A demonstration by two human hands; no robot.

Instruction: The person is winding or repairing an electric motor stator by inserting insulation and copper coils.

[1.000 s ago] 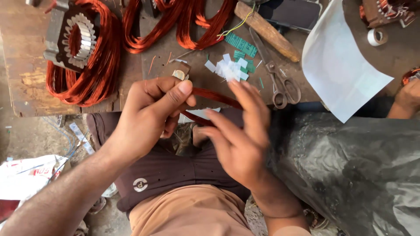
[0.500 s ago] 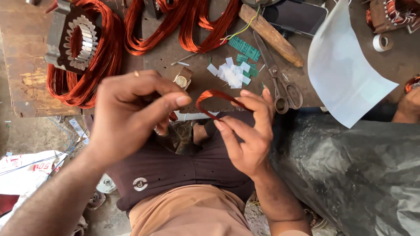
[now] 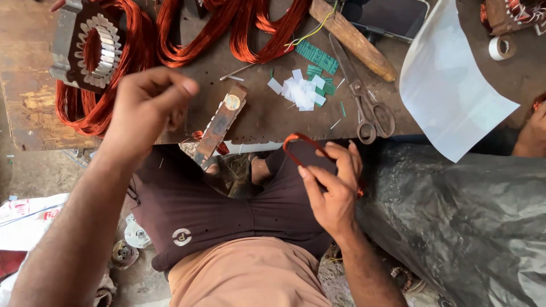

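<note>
The right hand (image 3: 333,190) sits low over the lap, at about four o'clock from the middle of the view, and its fingers (image 3: 318,177) are closed around a small copper wire loop (image 3: 301,149). The loop stands up and out of the grip toward eleven o'clock, its lower end pinched between thumb and fingertips, its rounded top clear of the hand and just below the near edge of the bench (image 3: 267,116). The left hand (image 3: 145,105) hovers up at ten o'clock, above the bench's near edge, well apart from the loop; thumb and forefinger are pressed together tip to tip, and whether a thin strand runs between them cannot be told. Between the two hands, a narrow wooden block (image 3: 219,126) with a round metal stud lies tilted across the bench edge, at about nine o'clock from the loop. Further back, at twelve o'clock, a scatter of white and green paper slips (image 3: 301,91) lies on the bench, with scissors (image 3: 364,108) just to their right and a wooden handle (image 3: 352,40) angled above those. A white sheet (image 3: 449,91) droops over the bench edge at two o'clock. At the far left, a metal stator core (image 3: 91,48) rests among large copper wire coils (image 3: 227,28) that spread along the back of the bench. A roll of tape (image 3: 500,48) sits at the far right corner, and black plastic sheeting (image 3: 460,222) covers the ground to the right of the person's knee.
</note>
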